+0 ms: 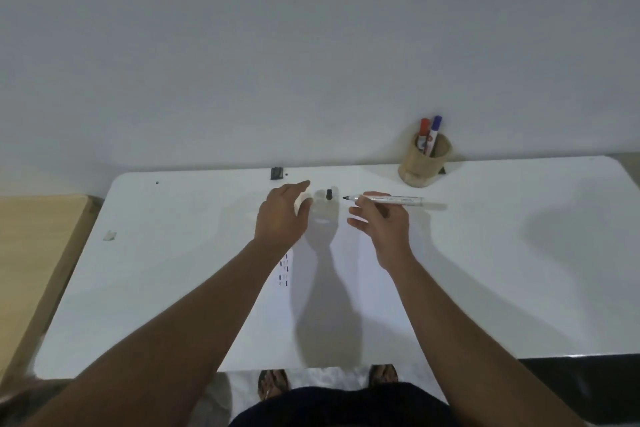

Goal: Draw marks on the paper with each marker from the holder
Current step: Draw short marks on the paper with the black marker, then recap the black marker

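My right hand (382,224) holds an uncapped black marker (391,199) level above the table, tip pointing left. Its black cap (329,193) stands on the table just left of the tip. My left hand (282,213) hovers left of the cap, fingers loosely curled, holding nothing I can see. The white paper (332,305) lies under my forearms on the white table (173,253), with several short marks (284,269) near its left edge. A wooden holder (424,163) at the back right keeps a red marker (422,135) and a blue marker (433,133).
A small black object (276,173) sits at the table's back edge. A scrap of tape (110,235) lies on the left part of the table. A wooden surface (31,253) adjoins the table on the left. The wall is directly behind.
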